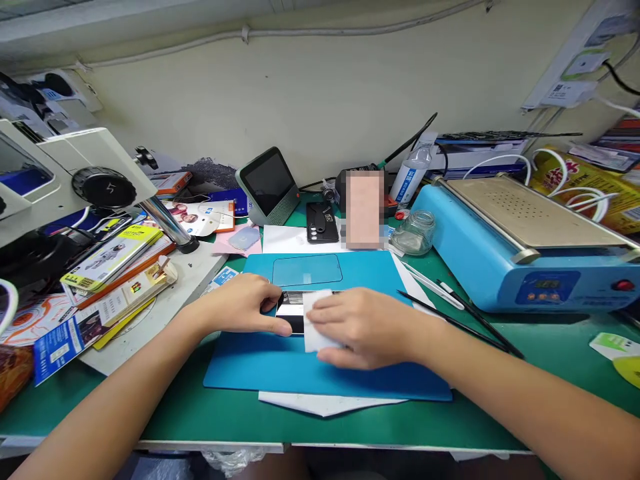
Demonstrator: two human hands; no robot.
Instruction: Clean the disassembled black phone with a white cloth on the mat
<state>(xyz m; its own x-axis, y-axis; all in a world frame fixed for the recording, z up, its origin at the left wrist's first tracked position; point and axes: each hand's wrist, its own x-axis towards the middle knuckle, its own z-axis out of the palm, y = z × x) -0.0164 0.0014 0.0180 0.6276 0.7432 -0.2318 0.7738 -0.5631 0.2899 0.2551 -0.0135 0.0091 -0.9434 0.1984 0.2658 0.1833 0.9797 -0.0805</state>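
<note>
Toward the desk's front edge, a glossy phone-like panel lies between our left hand, clamped on its left end, and our right hand, pinning a white wipe against it.

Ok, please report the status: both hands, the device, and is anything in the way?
Left hand holding device at its left end. Right hand holding white wipe against it. Wipe and right hand hide the rest; clear panel lies beyond.

A phone-repair workshop is indicated by the microscope, the blue machine with perforated plate, and the screen glass on the table.
</note>
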